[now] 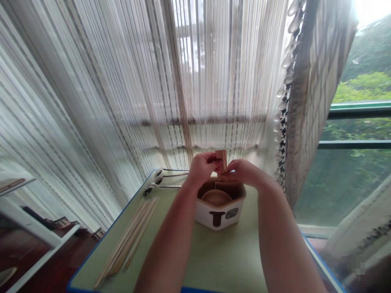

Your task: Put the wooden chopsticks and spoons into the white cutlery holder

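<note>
Above the back of a white and brown organizer box [219,217], my two hands hold a small bundle of wooden chopsticks [222,156] upright. My left hand [204,166] grips the bundle from the left, fingers closed round it. From the other side, my right hand [240,171] pinches it lower down. Their lower ends are at the box's rear compartment, and I cannot tell how deep they reach. Inside the front of the box is a round brown shape [216,197]. A dark T-shaped mark and a grey oval show on its front wall.
Several long, light wooden chopsticks [130,238] lie at the left of the pale green table [226,260], which has a blue edge. Three metal spoons [149,188] lie behind them, partly hidden by my left arm. A striped curtain [152,81] hangs close behind the table.
</note>
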`<state>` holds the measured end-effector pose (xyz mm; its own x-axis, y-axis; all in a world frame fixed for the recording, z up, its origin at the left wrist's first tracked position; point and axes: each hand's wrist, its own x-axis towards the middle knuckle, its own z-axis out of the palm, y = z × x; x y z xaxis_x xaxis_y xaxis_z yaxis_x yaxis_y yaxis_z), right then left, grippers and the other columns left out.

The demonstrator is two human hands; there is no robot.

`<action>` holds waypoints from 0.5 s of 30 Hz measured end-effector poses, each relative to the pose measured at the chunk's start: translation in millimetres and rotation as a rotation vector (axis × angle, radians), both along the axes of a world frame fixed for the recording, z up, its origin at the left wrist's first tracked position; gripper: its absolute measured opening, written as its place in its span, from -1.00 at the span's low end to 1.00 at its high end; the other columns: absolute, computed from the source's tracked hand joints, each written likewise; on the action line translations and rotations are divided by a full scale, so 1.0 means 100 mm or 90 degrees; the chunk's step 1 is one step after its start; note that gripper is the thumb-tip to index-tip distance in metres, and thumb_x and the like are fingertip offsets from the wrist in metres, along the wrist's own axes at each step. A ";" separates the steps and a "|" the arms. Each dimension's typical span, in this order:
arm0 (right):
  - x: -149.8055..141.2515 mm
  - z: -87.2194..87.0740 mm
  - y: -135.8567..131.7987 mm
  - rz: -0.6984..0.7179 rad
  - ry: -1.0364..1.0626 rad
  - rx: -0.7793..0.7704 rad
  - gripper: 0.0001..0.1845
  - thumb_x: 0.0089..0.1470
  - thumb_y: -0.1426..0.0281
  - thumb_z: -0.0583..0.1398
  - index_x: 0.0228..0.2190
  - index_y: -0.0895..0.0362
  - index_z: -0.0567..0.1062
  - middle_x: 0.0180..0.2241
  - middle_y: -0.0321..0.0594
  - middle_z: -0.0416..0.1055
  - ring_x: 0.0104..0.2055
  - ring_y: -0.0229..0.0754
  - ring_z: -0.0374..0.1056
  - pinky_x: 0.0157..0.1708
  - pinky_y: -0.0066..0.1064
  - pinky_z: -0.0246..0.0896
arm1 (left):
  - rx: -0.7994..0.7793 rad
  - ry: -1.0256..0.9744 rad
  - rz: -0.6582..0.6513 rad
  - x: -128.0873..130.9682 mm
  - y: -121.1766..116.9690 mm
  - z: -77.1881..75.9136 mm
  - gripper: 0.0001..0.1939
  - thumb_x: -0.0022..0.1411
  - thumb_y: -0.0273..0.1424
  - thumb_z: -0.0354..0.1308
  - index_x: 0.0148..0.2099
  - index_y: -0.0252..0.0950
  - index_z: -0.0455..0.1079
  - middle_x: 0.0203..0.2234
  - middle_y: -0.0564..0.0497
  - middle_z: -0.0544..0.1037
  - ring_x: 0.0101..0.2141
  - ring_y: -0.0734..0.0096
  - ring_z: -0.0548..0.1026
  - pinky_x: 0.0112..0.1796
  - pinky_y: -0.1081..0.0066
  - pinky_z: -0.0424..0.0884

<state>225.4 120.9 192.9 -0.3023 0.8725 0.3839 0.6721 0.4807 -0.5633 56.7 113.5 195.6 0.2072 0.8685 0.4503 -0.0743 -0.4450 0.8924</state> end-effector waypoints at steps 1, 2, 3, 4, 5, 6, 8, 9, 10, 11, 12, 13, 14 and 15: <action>-0.01 0.00 0.01 0.024 -0.005 -0.003 -0.72 -0.31 0.16 0.33 -0.53 0.08 0.63 -0.66 -0.27 0.44 -0.56 -0.25 0.28 -0.50 -0.48 0.17 | 0.011 -0.002 0.009 -0.01 -0.01 0.01 -0.76 -0.01 -0.45 0.21 -0.22 -0.39 0.48 -0.51 0.04 0.53 -0.52 0.51 0.48 -0.45 0.44 0.50; -0.02 0.00 0.01 0.045 -0.018 -0.014 -0.70 -0.27 0.14 0.31 -0.49 0.08 0.63 -0.64 -0.27 0.46 -0.54 -0.24 0.29 -0.48 -0.47 0.17 | 0.017 0.002 0.018 -0.02 -0.02 0.02 -0.75 -0.01 -0.44 0.21 -0.21 -0.38 0.48 -0.53 0.05 0.52 -0.52 0.51 0.47 -0.46 0.45 0.49; -0.03 0.00 0.02 0.057 -0.027 -0.023 -0.69 -0.24 0.13 0.30 -0.47 0.07 0.63 -0.62 -0.27 0.46 -0.54 -0.24 0.29 -0.47 -0.47 0.18 | 0.018 0.013 0.023 -0.04 -0.03 0.03 -0.75 -0.01 -0.44 0.21 -0.21 -0.38 0.48 -0.53 0.05 0.52 -0.53 0.52 0.47 -0.48 0.47 0.48; -0.04 0.00 0.02 0.059 -0.034 -0.032 -0.69 -0.23 0.13 0.29 -0.46 0.07 0.63 -0.62 -0.28 0.46 -0.54 -0.24 0.28 -0.47 -0.47 0.18 | 0.015 0.032 0.024 -0.06 -0.03 0.04 -0.75 -0.01 -0.45 0.21 -0.21 -0.38 0.49 -0.53 0.05 0.52 -0.53 0.52 0.46 -0.49 0.49 0.47; -0.06 0.00 0.03 0.058 -0.043 -0.044 -0.70 -0.22 0.13 0.29 -0.45 0.06 0.63 -0.63 -0.28 0.46 -0.54 -0.25 0.28 -0.47 -0.47 0.18 | 0.009 0.054 0.023 -0.09 -0.04 0.05 -0.75 -0.02 -0.46 0.21 -0.22 -0.38 0.49 -0.52 0.04 0.52 -0.53 0.53 0.46 -0.51 0.51 0.45; -0.07 -0.01 0.03 0.057 -0.053 -0.058 -0.71 -0.22 0.14 0.29 -0.45 0.06 0.63 -0.63 -0.29 0.46 -0.53 -0.25 0.28 -0.47 -0.47 0.17 | 0.003 0.076 0.023 -0.11 -0.03 0.05 -0.76 -0.02 -0.46 0.21 -0.22 -0.38 0.49 -0.52 0.03 0.52 -0.53 0.53 0.46 -0.53 0.53 0.43; -0.08 -0.03 0.03 0.058 -0.071 -0.079 -0.72 -0.20 0.16 0.28 -0.44 0.06 0.63 -0.62 -0.29 0.46 -0.52 -0.26 0.27 -0.46 -0.48 0.16 | -0.010 0.119 0.023 -0.15 -0.03 0.04 -0.77 -0.01 -0.46 0.20 -0.23 -0.38 0.49 -0.51 0.01 0.53 -0.53 0.52 0.45 -0.58 0.56 0.39; -0.08 -0.03 0.04 0.061 -0.075 -0.083 -0.72 -0.20 0.16 0.27 -0.44 0.05 0.63 -0.61 -0.29 0.46 -0.52 -0.26 0.27 -0.46 -0.48 0.15 | -0.015 0.137 0.022 -0.17 -0.02 0.04 -0.77 -0.01 -0.45 0.20 -0.23 -0.37 0.49 -0.51 0.01 0.53 -0.53 0.52 0.45 -0.60 0.57 0.36; -0.08 -0.04 0.04 0.063 -0.076 -0.085 -0.72 -0.19 0.16 0.27 -0.44 0.05 0.63 -0.61 -0.29 0.47 -0.51 -0.26 0.27 -0.46 -0.48 0.15 | -0.020 0.152 0.020 -0.18 -0.02 0.04 -0.78 -0.01 -0.45 0.20 -0.24 -0.36 0.50 -0.51 0.00 0.53 -0.53 0.52 0.45 -0.61 0.57 0.34; -0.08 -0.04 0.05 0.065 -0.076 -0.084 -0.72 -0.20 0.15 0.27 -0.44 0.05 0.63 -0.60 -0.29 0.47 -0.51 -0.26 0.28 -0.47 -0.48 0.15 | -0.027 0.164 0.019 -0.19 -0.02 0.04 -0.78 -0.01 -0.45 0.20 -0.24 -0.36 0.50 -0.51 0.00 0.53 -0.54 0.52 0.45 -0.61 0.58 0.32; -0.08 -0.05 0.05 0.067 -0.075 -0.083 -0.72 -0.20 0.15 0.28 -0.44 0.04 0.63 -0.60 -0.29 0.47 -0.51 -0.26 0.28 -0.47 -0.48 0.15 | -0.033 0.173 0.017 -0.19 -0.02 0.04 -0.79 -0.01 -0.46 0.21 -0.25 -0.36 0.50 -0.52 0.01 0.53 -0.54 0.53 0.45 -0.61 0.58 0.32; -0.08 -0.05 0.05 0.069 -0.075 -0.083 -0.71 -0.21 0.14 0.28 -0.43 0.04 0.63 -0.60 -0.30 0.47 -0.51 -0.26 0.28 -0.46 -0.48 0.15 | -0.039 0.177 0.015 -0.19 -0.02 0.04 -0.80 -0.01 -0.46 0.21 -0.27 -0.36 0.50 -0.52 0.01 0.54 -0.54 0.54 0.44 -0.60 0.59 0.31; -0.08 -0.05 0.06 0.071 -0.077 -0.086 -0.70 -0.21 0.14 0.28 -0.42 0.03 0.62 -0.61 -0.31 0.47 -0.51 -0.26 0.28 -0.46 -0.48 0.16 | -0.045 0.179 0.014 -0.19 -0.03 0.04 -0.81 -0.01 -0.46 0.21 -0.28 -0.36 0.50 -0.52 0.01 0.54 -0.55 0.55 0.44 -0.59 0.59 0.31; -0.08 -0.06 0.06 0.071 -0.079 -0.091 -0.70 -0.21 0.13 0.28 -0.42 0.03 0.62 -0.61 -0.31 0.47 -0.52 -0.27 0.28 -0.45 -0.48 0.16 | -0.052 0.183 0.010 -0.19 -0.03 0.04 -0.82 -0.01 -0.45 0.22 -0.28 -0.36 0.50 -0.52 0.01 0.54 -0.55 0.55 0.44 -0.60 0.59 0.29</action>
<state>217.9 126.6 187.4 -0.4375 0.8737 0.2128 0.6871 0.4775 -0.5476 37.9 110.2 199.4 0.3016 0.9039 0.3034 0.1931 -0.3695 0.9090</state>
